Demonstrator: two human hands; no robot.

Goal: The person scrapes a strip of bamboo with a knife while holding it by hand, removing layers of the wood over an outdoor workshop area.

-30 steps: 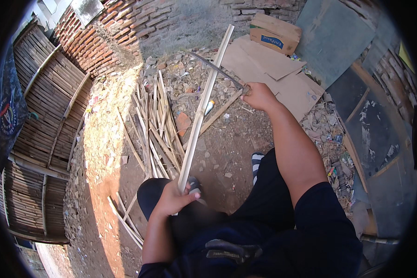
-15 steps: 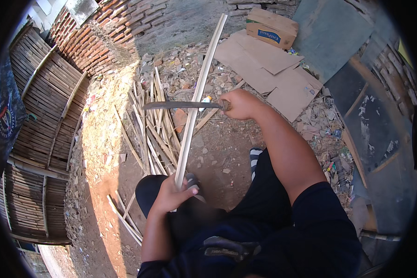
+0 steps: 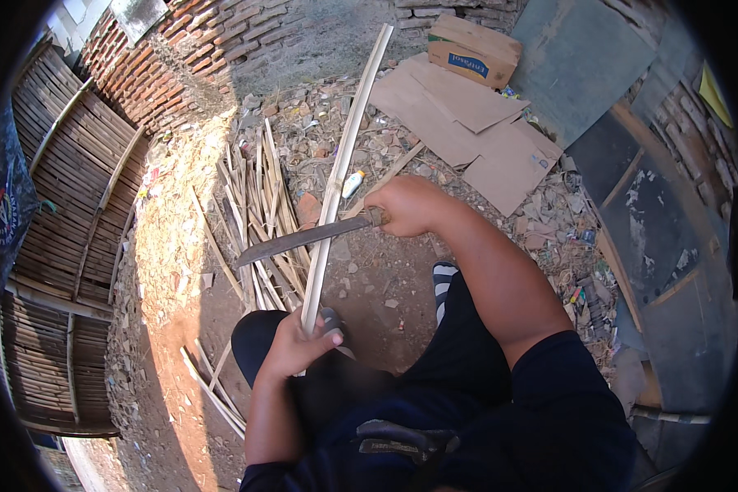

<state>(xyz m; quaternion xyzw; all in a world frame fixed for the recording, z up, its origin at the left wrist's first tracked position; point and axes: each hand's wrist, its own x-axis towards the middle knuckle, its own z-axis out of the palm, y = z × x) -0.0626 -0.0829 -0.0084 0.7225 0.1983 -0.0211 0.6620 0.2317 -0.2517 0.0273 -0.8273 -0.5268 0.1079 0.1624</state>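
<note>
My left hand (image 3: 297,344) is closed around the near end of a long, pale split-bamboo strip (image 3: 351,135), which slants up and away toward the brick wall. My right hand (image 3: 410,205) grips the short handle of a machete (image 3: 303,238). Its dark, worn blade points left and crosses over the lower half of the strip, tip tilted toward me. Whether blade and strip touch, I cannot tell. Beyond them a heap of split bamboo sticks (image 3: 258,213) lies on the ground, partly hidden by the strip and the blade.
Flattened cardboard (image 3: 451,115) and a cardboard box (image 3: 476,51) lie at the far right, beside leaning dark panels (image 3: 644,221). A slatted bamboo panel (image 3: 78,180) stands at the left. A small white-and-yellow bottle (image 3: 353,184) rests on rubble. More sticks (image 3: 213,394) lie near my left knee.
My right hand has come nearer and slightly left, bringing the machete down along the strip toward my left hand. The blade's tip now tilts toward me. My left hand keeps its hold.
</note>
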